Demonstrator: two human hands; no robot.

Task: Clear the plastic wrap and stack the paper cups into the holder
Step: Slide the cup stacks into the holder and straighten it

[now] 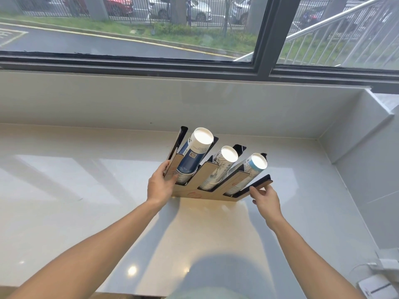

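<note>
A cup holder (200, 194) with a wooden front and black dividers stands on the white counter, just left of centre-right. Three stacks of paper cups lean in its slots, bottoms up: a wide blue stack (192, 156) on the left, a white printed stack (220, 167) in the middle, a white and light-blue stack (248, 171) on the right. My left hand (160, 184) grips the holder's left end. My right hand (266, 198) pinches its right end at the last black divider. No plastic wrap is visible.
The glossy white counter (86, 190) runs back to a low white wall under a dark-framed window (262, 39). A raised white ledge (367, 130) closes off the right side. White devices with a cable (384, 266) lie at the lower right corner.
</note>
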